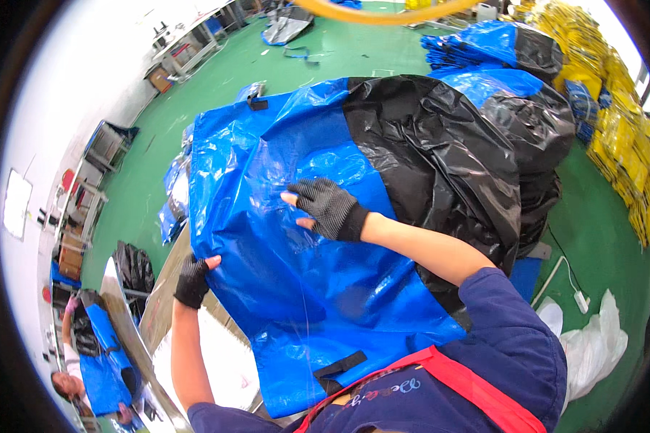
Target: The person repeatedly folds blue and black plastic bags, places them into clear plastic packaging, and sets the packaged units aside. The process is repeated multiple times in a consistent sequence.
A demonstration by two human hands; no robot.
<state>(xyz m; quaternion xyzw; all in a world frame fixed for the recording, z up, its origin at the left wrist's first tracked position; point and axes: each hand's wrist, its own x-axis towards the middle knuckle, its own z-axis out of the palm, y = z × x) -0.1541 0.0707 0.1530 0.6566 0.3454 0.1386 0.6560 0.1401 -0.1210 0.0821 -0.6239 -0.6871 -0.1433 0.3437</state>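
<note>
A large blue and black plastic sheet (303, 292) lies spread before me, its black part (439, 140) bunched to the right. My left hand (193, 273), in a black fingerless glove, grips the sheet's left edge between thumb and fingers. My right hand (327, 210), in a grey and black fingerless glove, lies over the middle of the blue part with its thumb and a fingertip bare; its fingers are apart. A black strap (340, 371) crosses the blue part near my body. Another small black strap (258, 103) shows at the far edge.
A co-worker (70, 381) handles another blue and black sheet (105, 373) at lower left, beyond a table edge (127, 325). Folded blue and black sheets (487, 46) and yellow bundles (623, 140) are piled right. White plastic bags (596, 341) and a power strip (581, 302) lie lower right.
</note>
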